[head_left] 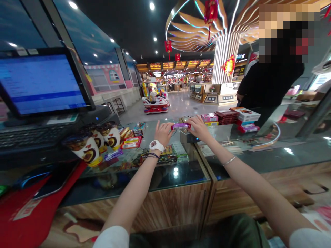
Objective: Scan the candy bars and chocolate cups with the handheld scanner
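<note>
Both my arms reach forward over a glass counter (181,172). A small flat purple packet (180,126) is held between my two hands. My left hand (163,132), with a white watch on its wrist, grips the packet's left end with curled fingers. My right hand (198,128), a thin bracelet on its forearm, pinches the right end. The packet hovers just above a small dark device (192,138) on the counter. Just beyond lies a stack of pink and yellow packets (210,119).
A person in black (269,86) stands across the counter at the right, beside stacked boxes (244,117). At left are a monitor (41,84), a keyboard (28,137), snack cups (85,148) and snack bars (130,141). A phone (55,182) lies on a red mat.
</note>
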Tool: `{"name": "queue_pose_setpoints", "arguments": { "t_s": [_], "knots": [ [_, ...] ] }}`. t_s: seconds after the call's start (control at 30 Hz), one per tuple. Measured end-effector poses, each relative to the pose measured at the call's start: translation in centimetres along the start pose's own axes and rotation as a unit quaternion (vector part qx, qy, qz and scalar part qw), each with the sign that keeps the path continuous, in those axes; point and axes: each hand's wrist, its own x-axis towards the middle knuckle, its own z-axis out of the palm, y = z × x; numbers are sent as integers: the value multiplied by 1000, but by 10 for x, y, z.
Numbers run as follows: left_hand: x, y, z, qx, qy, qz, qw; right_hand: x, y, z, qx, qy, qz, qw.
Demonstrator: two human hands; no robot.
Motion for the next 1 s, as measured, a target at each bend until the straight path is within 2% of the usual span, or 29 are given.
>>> {"name": "queue_pose_setpoints", "arguments": {
  "t_s": [0.17,0.4,1.0],
  "knots": [
    [-1,4,0,-6,1,-7,1000,-3,2,1,11,10,4,1000],
    [-1,3,-1,5,-4,0,1000,-4,-1,-2,2,-23,2,1000],
    [-2,1,4,-6,-2,-6,1000,-6,2,1,26,-39,9,999]
  ]
}}
